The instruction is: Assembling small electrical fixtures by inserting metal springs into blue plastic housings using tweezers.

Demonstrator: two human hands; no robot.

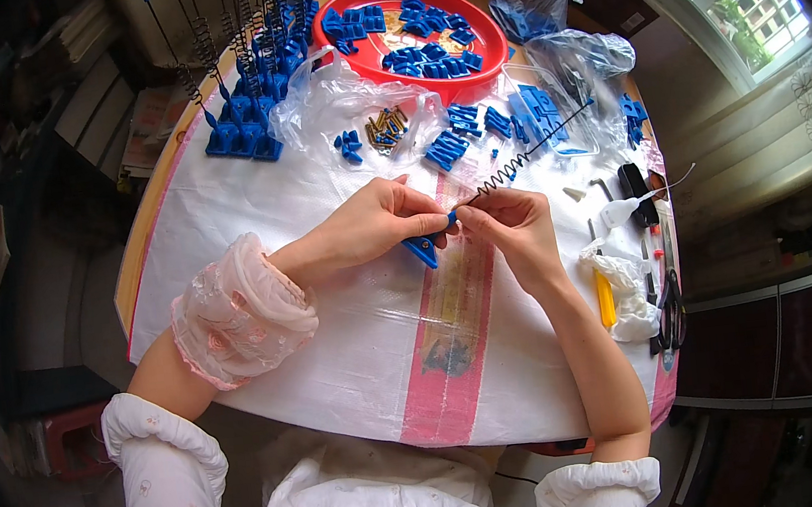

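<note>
My left hand (377, 222) is closed around a small blue plastic clip (422, 251), whose lower end sticks out below the fingers. Between thumb and finger, my right hand (511, 226) pinches the near end of a black coiled spring wire (502, 176). That wire slants up to the right and ends in a blue tip. Both hands meet over the middle of the table, where the wire's end comes to a blue piece at the left fingertips. The fingers partly hide this joint. Brass-coloured small cylinders (386, 129) and several blue parts (446, 150) lie just beyond the hands.
A red round tray (321, 33) holding blue pieces stands at the far side. Blue clips with upright springs (246, 121) cluster at the far left beside a clear plastic bag (309, 104). At right lie scissors (671, 308), a yellow-handled tool (605, 299) and a white bottle (619, 213).
</note>
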